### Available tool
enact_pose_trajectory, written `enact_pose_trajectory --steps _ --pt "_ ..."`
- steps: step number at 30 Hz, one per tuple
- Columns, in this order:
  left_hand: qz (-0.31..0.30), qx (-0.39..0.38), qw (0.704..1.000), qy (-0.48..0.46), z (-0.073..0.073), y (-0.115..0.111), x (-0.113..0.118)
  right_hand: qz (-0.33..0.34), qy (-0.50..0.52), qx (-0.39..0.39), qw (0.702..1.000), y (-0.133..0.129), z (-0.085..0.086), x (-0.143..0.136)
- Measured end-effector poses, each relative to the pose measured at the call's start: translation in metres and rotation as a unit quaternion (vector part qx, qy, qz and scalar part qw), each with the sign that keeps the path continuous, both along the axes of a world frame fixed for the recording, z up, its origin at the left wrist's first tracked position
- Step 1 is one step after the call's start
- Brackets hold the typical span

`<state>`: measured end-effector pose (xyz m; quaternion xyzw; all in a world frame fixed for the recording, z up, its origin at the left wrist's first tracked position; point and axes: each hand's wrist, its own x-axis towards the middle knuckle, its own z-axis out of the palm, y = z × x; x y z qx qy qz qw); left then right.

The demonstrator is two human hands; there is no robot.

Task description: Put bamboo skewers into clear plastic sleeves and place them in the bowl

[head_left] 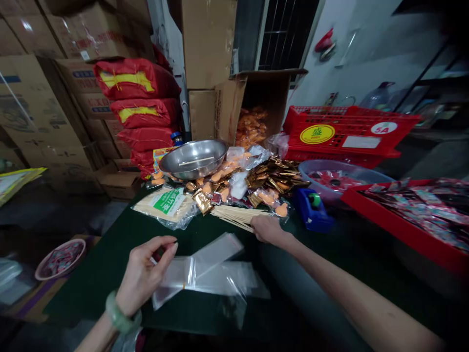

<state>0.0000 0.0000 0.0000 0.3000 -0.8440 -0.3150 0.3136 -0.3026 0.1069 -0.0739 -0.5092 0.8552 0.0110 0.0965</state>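
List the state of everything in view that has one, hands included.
Left hand: fingers curled by the clear bags; grip unclear
Right hand: at the loose sticks' ends; grip unclear
Loose sticks: bunched, uneven
Clear bags: flat, overlapping
Metal bowl: tilted, something stick-like inside
Cardboard box: open, orange pieces inside
Red tray: filled with packets
Red sacks: stacked

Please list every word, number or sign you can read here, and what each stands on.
"5A": white oval sticker on the red crate.
"盛": yellow oval sticker, same crate; digits below too blurred.
"竹签", probably: green label on the stick packet.
Stacked cartons, sachets: print too blurred or small.
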Motion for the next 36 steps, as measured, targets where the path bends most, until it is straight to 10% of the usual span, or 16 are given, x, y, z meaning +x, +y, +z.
enact_pose_trajectory --steps 9,18,36 --pt "-0.087 0.257 0.961 0.044 -0.025 -0.003 -0.100 -0.045 -0.145 -0.229 0.962 0.008 0.000 -0.033" --pt "-0.185 0.163 0.965 0.089 -0.046 0.029 -0.212 -0.037 -0.296 -0.411 0.861 0.025 0.016 -0.002" --pt "-0.400 -0.130 0.900 -0.111 -0.046 0.059 -0.238 -0.189 -0.313 -0.529 0.766 0.085 0.052 0.012"
